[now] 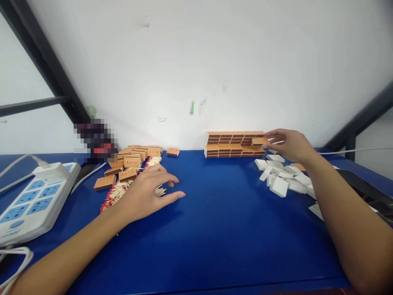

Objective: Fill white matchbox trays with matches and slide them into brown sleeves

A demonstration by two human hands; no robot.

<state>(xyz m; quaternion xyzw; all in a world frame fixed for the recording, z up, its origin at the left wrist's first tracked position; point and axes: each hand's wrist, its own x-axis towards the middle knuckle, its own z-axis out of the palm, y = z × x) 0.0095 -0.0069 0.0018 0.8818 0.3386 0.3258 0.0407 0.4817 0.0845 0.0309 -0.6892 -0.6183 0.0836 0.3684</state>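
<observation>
My right hand point(287, 143) pinches a matchbox point(258, 141) at the right end of the stacked matchboxes point(224, 149), which stand against the wall. My left hand point(153, 188) hovers with fingers apart and nothing between them, over the right side of a heap of red-tipped matches point(115, 194). Behind and left of that hand lie loose orange matchboxes point(132, 160) in a pile. One more matchbox point(173, 152) lies alone near the wall. White trays point(279, 186) are scattered below my right hand.
A white power strip point(37, 200) with cables lies at the left on the blue table point(208, 246). Behind the white trays, at the right, is a dark flat object point(356, 186). Dark metal bars point(50, 53) rise at both sides before the white wall.
</observation>
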